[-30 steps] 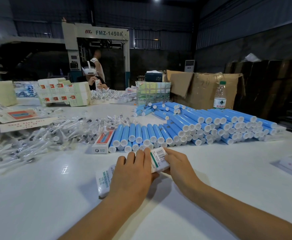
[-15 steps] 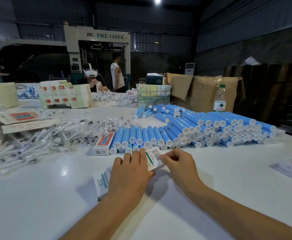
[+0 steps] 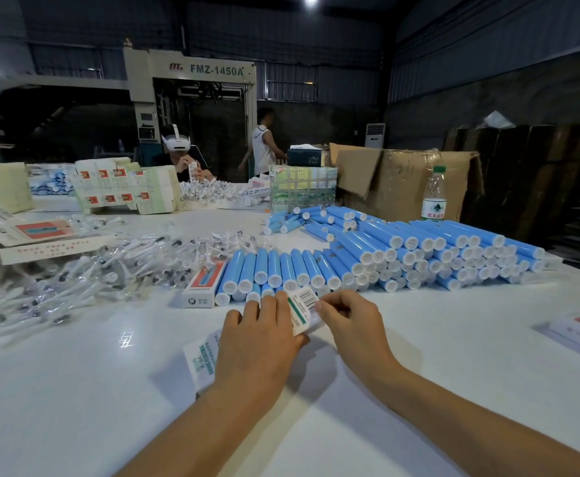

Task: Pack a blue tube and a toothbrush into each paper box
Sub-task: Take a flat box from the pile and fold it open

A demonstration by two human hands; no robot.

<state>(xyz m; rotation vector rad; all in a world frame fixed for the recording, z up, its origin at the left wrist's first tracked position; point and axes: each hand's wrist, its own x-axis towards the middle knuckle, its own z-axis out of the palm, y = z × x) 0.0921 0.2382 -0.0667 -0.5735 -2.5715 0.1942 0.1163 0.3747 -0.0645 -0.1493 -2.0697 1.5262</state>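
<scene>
— Paper box (image 3: pixel 212 356) lies flat on the white table (image 3: pixel 75 407), under the person's left hand (image 3: pixel 257 342); is it closed?

— Its far end flap (image 3: pixel 302 308) stands up, printed with a barcode and a green stripe. The right hand (image 3: pixel 350 321) pinches that flap with curled fingers, while the left hand's fingers lie straight, pressing the box down. What is inside cannot be seen.

— And the rest of the stock?

— Blue tubes (image 3: pixel 402 253) with white round caps are stacked in rows just beyond the hands; toothbrushes (image 3: pixel 75 280) in clear crinkly wrappers heap up to the left. One closed box (image 3: pixel 202 284) with a red panel lies beside the nearest tubes.

— Any readable writing?

— The grey machine (image 3: pixel 192 84) at the back reads "FMZ-1450A". A plastic water bottle (image 3: pixel 434 194) with a green cap stands before an open, taped cardboard carton (image 3: pixel 402 180); its contents are hidden.
</scene>
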